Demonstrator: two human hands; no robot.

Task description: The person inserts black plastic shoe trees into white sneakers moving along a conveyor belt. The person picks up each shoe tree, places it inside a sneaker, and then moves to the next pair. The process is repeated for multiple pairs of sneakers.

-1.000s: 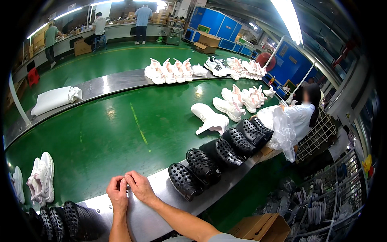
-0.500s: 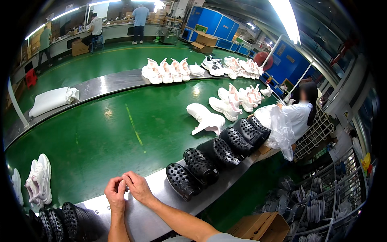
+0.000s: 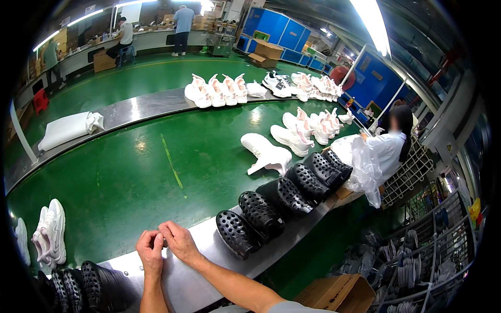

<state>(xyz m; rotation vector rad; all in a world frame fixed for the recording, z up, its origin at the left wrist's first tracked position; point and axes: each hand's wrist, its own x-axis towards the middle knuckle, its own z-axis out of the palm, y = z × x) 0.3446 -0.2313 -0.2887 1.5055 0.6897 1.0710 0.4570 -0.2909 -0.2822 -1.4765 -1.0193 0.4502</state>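
My left hand and my right hand meet at the fingertips over the bare metal ledge at the front edge of the green belt. Both have curled fingers, and whatever may be pinched between them is hidden. To the right of my hands, several black perforated clog-like forms stand in a slanting row along the ledge. More black perforated forms sit to the left, close to my left wrist. A pair of white sneakers stands on the green surface beyond them.
White shoes and a white boot-like upper lie on the green belt. Further white shoes line the far metal ledge beside a white roll. A person sits at right by clear plastic bags; racks and a carton stand lower right.
My hands keep the same place and pose. Far off at the left, a standing person has shifted their stance slightly.
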